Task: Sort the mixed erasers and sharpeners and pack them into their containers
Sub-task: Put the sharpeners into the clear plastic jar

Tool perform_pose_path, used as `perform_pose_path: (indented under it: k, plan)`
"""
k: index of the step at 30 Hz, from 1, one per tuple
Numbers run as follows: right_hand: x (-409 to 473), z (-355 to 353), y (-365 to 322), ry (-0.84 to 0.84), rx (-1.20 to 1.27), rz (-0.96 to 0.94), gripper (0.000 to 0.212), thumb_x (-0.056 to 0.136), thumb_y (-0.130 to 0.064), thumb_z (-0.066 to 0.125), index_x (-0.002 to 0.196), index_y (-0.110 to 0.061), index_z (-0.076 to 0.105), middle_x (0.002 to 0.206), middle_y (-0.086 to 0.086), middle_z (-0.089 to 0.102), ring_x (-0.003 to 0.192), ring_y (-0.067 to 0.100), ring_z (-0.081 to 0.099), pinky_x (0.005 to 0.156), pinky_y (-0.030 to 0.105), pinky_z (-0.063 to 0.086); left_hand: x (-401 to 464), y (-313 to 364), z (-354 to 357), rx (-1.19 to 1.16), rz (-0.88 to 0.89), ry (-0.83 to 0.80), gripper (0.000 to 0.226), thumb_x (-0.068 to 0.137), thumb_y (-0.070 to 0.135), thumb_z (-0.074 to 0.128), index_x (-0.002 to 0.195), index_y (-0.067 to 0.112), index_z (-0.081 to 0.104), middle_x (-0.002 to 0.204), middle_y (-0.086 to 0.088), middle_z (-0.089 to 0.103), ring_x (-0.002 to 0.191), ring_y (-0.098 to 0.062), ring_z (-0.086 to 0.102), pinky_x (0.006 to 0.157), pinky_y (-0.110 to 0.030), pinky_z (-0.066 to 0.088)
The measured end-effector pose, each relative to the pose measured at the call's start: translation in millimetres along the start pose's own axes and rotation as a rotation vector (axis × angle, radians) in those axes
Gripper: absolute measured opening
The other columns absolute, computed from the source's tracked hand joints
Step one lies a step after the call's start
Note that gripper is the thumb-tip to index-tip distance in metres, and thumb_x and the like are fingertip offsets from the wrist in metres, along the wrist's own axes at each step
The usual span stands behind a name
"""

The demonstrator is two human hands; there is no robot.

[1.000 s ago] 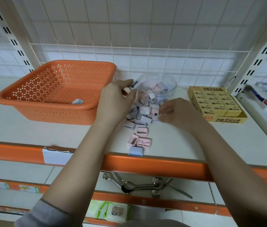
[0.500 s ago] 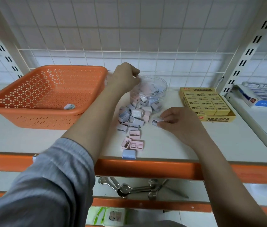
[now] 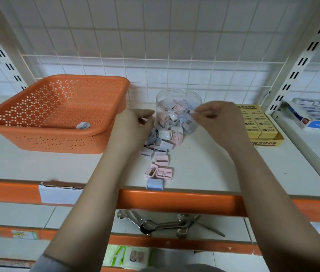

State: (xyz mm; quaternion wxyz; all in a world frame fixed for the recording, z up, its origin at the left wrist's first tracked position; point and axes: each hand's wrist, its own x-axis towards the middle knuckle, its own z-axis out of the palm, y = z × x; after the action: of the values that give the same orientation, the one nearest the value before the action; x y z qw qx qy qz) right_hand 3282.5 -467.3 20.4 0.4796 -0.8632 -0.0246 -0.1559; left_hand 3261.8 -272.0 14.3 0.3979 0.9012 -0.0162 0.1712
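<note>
Head view: shelf, sorting in progress.
Right hand [image 3: 217, 119]: pinches a small sharpener [image 3: 192, 111] at the jar [image 3: 178, 111] rim, likely to drop it in.
Left hand [image 3: 133, 127]: fingers curled over the sharpener pile [image 3: 160, 150]; grip contents unclear.
Eraser box [image 3: 261, 124]: right of jar, full.

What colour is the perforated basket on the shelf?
Orange: the basket shows clearly in the head view, left of the clear jar.

Soft, even light falls from above, bright and cool on the white shelf [image 3: 204, 165], with only faint shadows beneath the hands. No hard glare. The wide lens bows the uprights outward at both edges. The left hand [image 3: 131, 130] is slightly motion-blurred; fine detail is soft throughout.
</note>
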Motion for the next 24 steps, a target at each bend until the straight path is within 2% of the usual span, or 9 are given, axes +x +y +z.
perform_pose_path:
  k: [2, 5, 10, 13, 15, 18, 21, 24]
  plan:
    - [18, 6, -9, -0.016, -0.033, -0.036, 0.007, 0.080, -0.021, 0.073, 0.086, -0.019, 0.070, 0.071, -0.011, 0.062, 0.059, -0.008, 0.055, 0.057, -0.001, 0.038, -14, -6, -1, 0.053, -0.019, -0.014, 0.028, 0.089, 0.016, 0.058, 0.116, 0.013, 0.066, 0.104, -0.002, 0.070, 0.085, -0.010, 0.062, 0.079, -0.017, 0.043]
    - [45, 16, -21, -0.042, -0.036, -0.085, 0.005, 0.079, -0.018, 0.073, 0.081, -0.014, 0.072, 0.072, -0.005, 0.065, 0.059, -0.006, 0.057, 0.061, 0.003, 0.042, -28, -13, -2, 0.103, -0.044, -0.006, 0.031, 0.088, 0.019, 0.060, 0.119, 0.013, 0.065, 0.109, -0.005, 0.069, 0.093, -0.015, 0.063, 0.076, -0.015, 0.040]
    - [82, 38, -34, -0.109, -0.128, -0.111, 0.008, 0.079, -0.014, 0.071, 0.080, -0.006, 0.073, 0.063, -0.009, 0.061, 0.047, -0.011, 0.051, 0.051, 0.002, 0.039, -39, -19, -3, 0.170, -0.057, -0.025, 0.030, 0.089, 0.020, 0.058, 0.118, 0.018, 0.065, 0.107, -0.008, 0.068, 0.094, -0.022, 0.062, 0.080, -0.032, 0.048]
    - [93, 48, -34, -0.186, -0.199, -0.090, 0.014, 0.083, -0.015, 0.066, 0.085, -0.002, 0.072, 0.073, 0.005, 0.067, 0.049, -0.003, 0.053, 0.051, 0.003, 0.038, -40, -24, -4, 0.192, -0.099, -0.058, 0.036, 0.089, 0.023, 0.057, 0.124, 0.019, 0.061, 0.115, -0.003, 0.066, 0.100, -0.017, 0.062, 0.080, -0.022, 0.043]
    - [93, 48, -31, -0.197, -0.194, -0.080, 0.016, 0.084, -0.015, 0.064, 0.088, -0.002, 0.072, 0.077, 0.009, 0.069, 0.050, -0.001, 0.053, 0.052, 0.004, 0.040, -41, -28, -4, 0.211, -0.112, -0.086, 0.035, 0.088, 0.027, 0.058, 0.123, 0.021, 0.061, 0.113, -0.001, 0.067, 0.098, -0.015, 0.063, 0.077, -0.020, 0.043]
    - [87, 44, -28, -0.188, -0.185, -0.104, 0.014, 0.084, -0.012, 0.061, 0.087, -0.005, 0.073, 0.070, 0.000, 0.065, 0.054, 0.001, 0.053, 0.059, 0.009, 0.043, -41, -32, -7, 0.226, -0.105, -0.139, 0.028, 0.087, 0.031, 0.061, 0.114, 0.023, 0.066, 0.104, -0.002, 0.070, 0.095, -0.018, 0.064, 0.077, -0.025, 0.046]
    - [76, 37, -27, -0.140, -0.153, -0.151, 0.014, 0.083, -0.010, 0.060, 0.085, -0.007, 0.073, 0.071, -0.006, 0.064, 0.063, 0.002, 0.056, 0.063, 0.008, 0.043, -41, -34, -11, 0.215, -0.122, -0.212, 0.042, 0.085, 0.034, 0.065, 0.126, 0.023, 0.059, 0.119, 0.001, 0.065, 0.107, -0.015, 0.060, 0.084, -0.020, 0.040]
    - [63, 27, -28, -0.095, -0.116, -0.193, 0.011, 0.082, -0.011, 0.062, 0.083, -0.009, 0.073, 0.073, -0.007, 0.065, 0.064, -0.005, 0.057, 0.060, 0.000, 0.039, -42, -34, -13, 0.177, -0.116, -0.265, 0.052, 0.080, 0.033, 0.071, 0.129, 0.023, 0.056, 0.126, 0.005, 0.060, 0.109, -0.009, 0.058, 0.088, -0.016, 0.038]
